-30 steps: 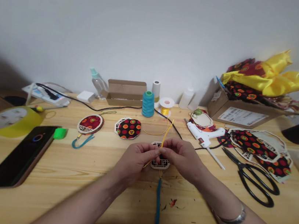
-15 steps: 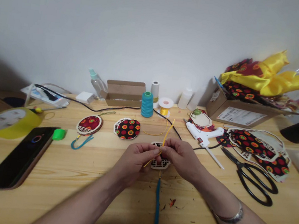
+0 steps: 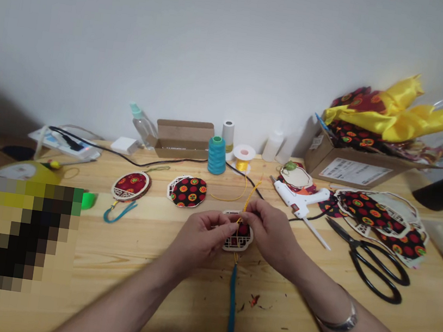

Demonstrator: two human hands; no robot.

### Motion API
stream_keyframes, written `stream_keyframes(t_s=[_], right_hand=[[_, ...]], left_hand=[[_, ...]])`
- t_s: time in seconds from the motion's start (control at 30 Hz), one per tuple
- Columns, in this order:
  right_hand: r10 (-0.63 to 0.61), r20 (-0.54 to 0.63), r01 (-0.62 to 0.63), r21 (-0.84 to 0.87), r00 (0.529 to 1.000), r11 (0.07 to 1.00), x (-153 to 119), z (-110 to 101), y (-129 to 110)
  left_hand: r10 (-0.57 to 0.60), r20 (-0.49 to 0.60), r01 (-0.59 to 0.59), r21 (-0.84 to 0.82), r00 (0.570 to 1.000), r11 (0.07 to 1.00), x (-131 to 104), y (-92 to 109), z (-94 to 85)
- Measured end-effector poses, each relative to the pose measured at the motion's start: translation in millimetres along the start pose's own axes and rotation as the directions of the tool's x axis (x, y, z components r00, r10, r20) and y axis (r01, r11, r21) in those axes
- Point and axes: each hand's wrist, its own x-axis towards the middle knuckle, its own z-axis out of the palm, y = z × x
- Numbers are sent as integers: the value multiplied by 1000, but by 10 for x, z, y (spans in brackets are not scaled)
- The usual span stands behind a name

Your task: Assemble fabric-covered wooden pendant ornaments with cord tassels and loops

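A small lattice-patterned ornament [image 3: 238,242] with a dark red patterned centre lies at the middle of the table, and a blue tassel [image 3: 232,305] hangs from its near side. Yellow cord [image 3: 252,191] rises from its far end and also runs across its face. My right hand [image 3: 264,230] pinches the cord at the ornament's top right. From the left, my left hand [image 3: 205,235] reaches over the ornament's upper edge, thumb and fingers closed on the cord beside the right fingertips. Those fingertips partly cover the top of the ornament.
Black scissors [image 3: 368,261], a white glue gun [image 3: 301,201] and patterned pieces [image 3: 383,219] lie to the right. Behind stand a blue thread cone [image 3: 217,157], a yellow cord spool [image 3: 243,158] and a carton [image 3: 349,165]. A round ornament [image 3: 131,185] and an octagonal piece [image 3: 189,191] sit left.
The loose yellow cord end that stuck out below my left fingers now lies over the ornament's face. My hands have shifted slightly, showing more of the ornament.
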Motion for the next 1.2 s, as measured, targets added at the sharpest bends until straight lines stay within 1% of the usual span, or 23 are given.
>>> stream_keyframes(t_s=[0.1, 0.17, 0.27, 0.33, 0.4, 0.53, 0.63, 0.7, 0.77, 0.87, 0.9, 0.97, 1.03, 1.07, 1.1, 1.13, 1.17, 1.2], right_hand=[[37, 26, -38, 54, 999, 998, 1, -9, -7], [59, 53, -65, 112, 997, 992, 5, -9, -9], [93, 83, -109, 214, 992, 971, 11, 7, -5], [117, 90, -138, 283, 989, 949, 12, 23, -3], [138, 102, -165, 348, 985, 923, 10, 35, -5], [185, 176, -248, 476, 967, 844, -3, 44, -29], [193, 231, -292, 554, 953, 780, -15, 48, -55], [192, 248, -304, 578, 950, 757, -22, 51, -70], [191, 252, -306, 580, 949, 755, -26, 51, -78], [175, 234, -278, 545, 956, 791, -22, 37, -78], [166, 226, -264, 524, 960, 810, -19, 30, -74], [151, 207, -234, 475, 967, 848, -13, 18, -61], [141, 184, -208, 419, 973, 884, -10, 14, -45], [135, 170, -192, 392, 976, 900, -10, 15, -37], [125, 155, -174, 366, 980, 914, -11, 19, -28], [111, 142, -154, 341, 984, 927, -13, 24, -20], [95, 130, -132, 319, 987, 938, -15, 31, -11], [78, 118, -111, 300, 990, 947, -17, 37, -4]], left_hand=[[-48, 74, 42, 75, 996, 996, -20, -14, 17], [-57, 76, 47, 128, 996, 991, -30, -8, 38], [21, 33, -28, 223, 999, 974, -31, 5, 63], [101, 22, -103, 285, 995, 953, -20, 3, 64], [157, 17, -153, 333, 988, 930, -6, -11, 56], [200, 23, -194, 383, 979, 903, 9, -45, 35], [226, 47, -225, 403, 973, 887, 1, -58, 28], [235, 53, -234, 431, 971, 871, -7, -60, 29], [241, 63, -243, 458, 968, 855, -14, -58, 31], [275, 91, -285, 470, 957, 835, -22, -44, 28], [303, 80, -304, 468, 950, 830, -23, -40, 23], [398, -7, -345, 482, 917, 805, -21, -36, 5], [511, -121, -394, 497, 851, 773, -14, -43, -13], [550, -155, -423, 482, 820, 767, -10, -49, -19], [563, -167, -450, 440, 810, 778, -7, -55, -19], [545, -154, -465, 365, 824, 806, -6, -59, -15], [491, -112, -450, 265, 864, 853, -8, -60, -6], [407, -46, -395, 161, 912, 904, -11, -58, 7]])
